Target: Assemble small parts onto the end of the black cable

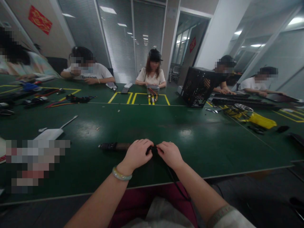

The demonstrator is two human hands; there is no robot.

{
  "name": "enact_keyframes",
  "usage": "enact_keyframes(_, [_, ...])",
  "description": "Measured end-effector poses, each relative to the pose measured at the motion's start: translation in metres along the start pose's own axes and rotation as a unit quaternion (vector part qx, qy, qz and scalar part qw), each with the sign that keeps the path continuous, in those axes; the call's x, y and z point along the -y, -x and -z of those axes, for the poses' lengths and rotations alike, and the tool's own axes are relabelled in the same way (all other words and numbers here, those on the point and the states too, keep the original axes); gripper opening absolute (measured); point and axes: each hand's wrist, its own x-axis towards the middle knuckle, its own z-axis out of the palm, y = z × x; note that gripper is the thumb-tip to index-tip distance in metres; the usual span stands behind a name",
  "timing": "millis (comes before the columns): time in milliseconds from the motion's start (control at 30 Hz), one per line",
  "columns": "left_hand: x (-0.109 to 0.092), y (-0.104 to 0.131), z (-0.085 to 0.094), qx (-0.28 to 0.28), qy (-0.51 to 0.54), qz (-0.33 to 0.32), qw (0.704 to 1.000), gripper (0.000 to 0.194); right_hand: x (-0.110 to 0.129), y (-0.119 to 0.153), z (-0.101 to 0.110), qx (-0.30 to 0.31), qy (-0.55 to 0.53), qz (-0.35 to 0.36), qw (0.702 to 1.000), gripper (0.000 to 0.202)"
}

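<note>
Your left hand curls round the dark tool; your right hand pinches the black cord. The green table stretches past both.

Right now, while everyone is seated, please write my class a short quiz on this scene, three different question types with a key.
1. True or false: the bracelet is on the wrist of the left hand.
2. Which of these lies nearest that hand? A) the yellow object B) the dark cylindrical tool C) the red wall decoration
3. Fill in the colour: the black computer case stands on a ____ table.

Key: 1 true; 2 B; 3 green
</note>
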Motion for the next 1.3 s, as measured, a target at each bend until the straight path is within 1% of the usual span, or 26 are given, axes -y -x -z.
enact_keyframes(200, [0.002,0.0,-0.003,0.004,-0.002,-0.003,1.0,0.011,-0.001,0.0,-0.002,0.01,0.002,0.013,1.0,0.012])
enact_keyframes(467, [-0.001,-0.001,-0.008,0.012,-0.025,-0.01,1.0,0.012,-0.001,0.0,-0.003,0.023,-0.012,0.009,1.0,0.013])
enact_keyframes(567, [-0.002,-0.002,-0.01,0.01,-0.026,-0.003,1.0,0.012,-0.003,0.001,-0.004,0.02,-0.043,-0.01,0.999,0.014])
enact_keyframes(633, [-0.001,-0.002,-0.01,0.01,-0.023,-0.001,1.0,0.012,-0.004,0.001,-0.004,0.023,-0.084,-0.024,0.996,0.015])
enact_keyframes(733, [0.002,-0.002,-0.008,0.017,-0.012,-0.01,1.0,0.012,-0.006,0.002,-0.003,0.034,-0.145,-0.037,0.988,0.014])
enact_keyframes(833, [0.006,-0.002,-0.004,0.026,0.0,-0.022,0.999,0.01,-0.006,0.003,0.0,0.033,-0.184,-0.045,0.981,0.011])
enact_keyframes(933, [0.008,-0.001,-0.001,0.036,0.01,-0.029,0.999,0.011,-0.006,0.005,0.001,0.029,-0.219,-0.047,0.974,0.012])
enact_keyframes(1067, [0.008,0.0,0.0,0.04,0.016,-0.033,0.999,0.011,-0.005,0.006,0.001,0.031,-0.249,-0.05,0.967,0.01])
enact_keyframes(1200, [0.006,0.0,0.001,0.039,0.005,-0.038,0.998,0.013,-0.005,0.006,-0.001,0.035,-0.265,-0.073,0.961,0.01])
enact_keyframes(1300, [0.003,-0.001,0.001,0.037,-0.009,-0.038,0.999,0.009,-0.005,0.006,-0.002,0.039,-0.271,-0.089,0.958,0.01])
